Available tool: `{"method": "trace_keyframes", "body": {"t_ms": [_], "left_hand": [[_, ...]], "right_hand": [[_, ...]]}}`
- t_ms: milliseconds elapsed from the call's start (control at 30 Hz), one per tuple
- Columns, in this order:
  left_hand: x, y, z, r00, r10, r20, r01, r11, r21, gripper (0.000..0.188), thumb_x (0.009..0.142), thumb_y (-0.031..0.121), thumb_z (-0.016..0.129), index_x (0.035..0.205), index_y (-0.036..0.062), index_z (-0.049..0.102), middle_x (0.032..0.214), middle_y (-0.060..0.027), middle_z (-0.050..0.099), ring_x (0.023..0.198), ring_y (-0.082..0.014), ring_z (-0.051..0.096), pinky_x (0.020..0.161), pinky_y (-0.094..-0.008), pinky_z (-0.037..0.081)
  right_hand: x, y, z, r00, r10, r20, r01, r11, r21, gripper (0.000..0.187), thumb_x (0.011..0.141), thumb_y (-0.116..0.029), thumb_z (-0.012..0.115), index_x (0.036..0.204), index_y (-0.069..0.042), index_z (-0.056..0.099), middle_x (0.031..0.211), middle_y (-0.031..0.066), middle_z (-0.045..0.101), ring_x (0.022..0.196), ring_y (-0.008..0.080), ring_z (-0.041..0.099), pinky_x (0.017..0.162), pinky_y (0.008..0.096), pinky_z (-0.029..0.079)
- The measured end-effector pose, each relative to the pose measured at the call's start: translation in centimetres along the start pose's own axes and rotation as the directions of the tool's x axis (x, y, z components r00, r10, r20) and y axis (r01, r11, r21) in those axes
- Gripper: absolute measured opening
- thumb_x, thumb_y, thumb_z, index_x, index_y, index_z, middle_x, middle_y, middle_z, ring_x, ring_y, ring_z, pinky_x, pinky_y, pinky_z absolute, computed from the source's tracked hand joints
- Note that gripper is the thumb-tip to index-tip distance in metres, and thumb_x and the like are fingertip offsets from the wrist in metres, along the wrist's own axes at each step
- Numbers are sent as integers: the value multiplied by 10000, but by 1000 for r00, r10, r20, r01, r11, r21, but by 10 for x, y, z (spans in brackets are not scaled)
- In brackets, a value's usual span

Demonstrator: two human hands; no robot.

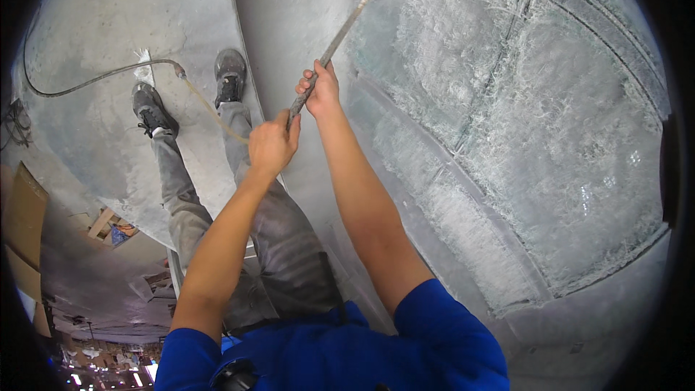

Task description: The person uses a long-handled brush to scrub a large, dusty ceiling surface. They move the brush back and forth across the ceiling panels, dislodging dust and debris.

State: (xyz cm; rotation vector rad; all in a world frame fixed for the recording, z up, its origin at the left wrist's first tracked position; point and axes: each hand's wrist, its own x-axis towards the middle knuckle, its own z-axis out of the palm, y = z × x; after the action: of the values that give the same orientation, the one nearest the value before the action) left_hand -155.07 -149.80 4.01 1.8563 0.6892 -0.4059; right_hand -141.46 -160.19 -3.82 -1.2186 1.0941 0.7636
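Note:
A long, slim dark-grey rod (352,22) slants up and to the right, its far tip paler and worn. My left hand (272,148) is closed around its near end. Farther up, my right hand (325,94) wraps its fingers around the same rod. From beside my left hand a thin yellowish hose (206,103) runs to a coupling (180,70), where a black hose (79,90) continues left. The rod's tip is over or against a large grey panel (463,58) with grooves and a frayed, powdery, fibrous surface; contact cannot be made out.
My dark shoes (153,107) stand on a grey, dusty platform (94,22) with a straight edge on its right. Brown cardboard (25,217) lies at the left, near a wooden frame (103,223). A curved raised rim (572,0) borders the panel.

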Motion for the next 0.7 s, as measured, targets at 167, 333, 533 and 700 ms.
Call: {"method": "trace_keyframes", "body": {"t_ms": [167,333,533,700], "left_hand": [[-26,-18,-53,996,89,5,-89,996,-26,263,975,307,692,898,58,666,581,-174,624,540,-391,637,525,-505,481],[-85,-38,-114,992,129,-12,-130,990,-59,233,929,252,755,1018,37,743,579,-166,615,504,-347,624,496,-439,467],[-136,-44,-179,988,154,-5,-154,985,-81,228,898,163,775,1035,-19,756,562,-136,585,465,-291,590,485,-395,435],[-136,-38,-191,984,173,-40,-176,982,-74,153,893,106,761,983,-17,763,559,-113,577,461,-268,579,481,-379,425]], "right_hand": [[12,-19,10,993,-45,-108,53,995,79,369,1075,-199,549,1413,-234,404,803,25,474,587,153,421,542,362,389],[9,-49,0,985,-113,-129,121,991,59,252,1072,-206,562,1298,-183,453,757,4,448,566,129,390,530,328,363],[3,-81,-10,974,-138,-179,147,988,37,190,1070,-254,574,1120,-84,505,687,-14,390,528,116,355,512,320,338],[2,-85,-15,970,-106,-217,137,981,135,317,1061,-309,585,871,-140,397,618,-33,334,478,109,313,469,303,301]]}}
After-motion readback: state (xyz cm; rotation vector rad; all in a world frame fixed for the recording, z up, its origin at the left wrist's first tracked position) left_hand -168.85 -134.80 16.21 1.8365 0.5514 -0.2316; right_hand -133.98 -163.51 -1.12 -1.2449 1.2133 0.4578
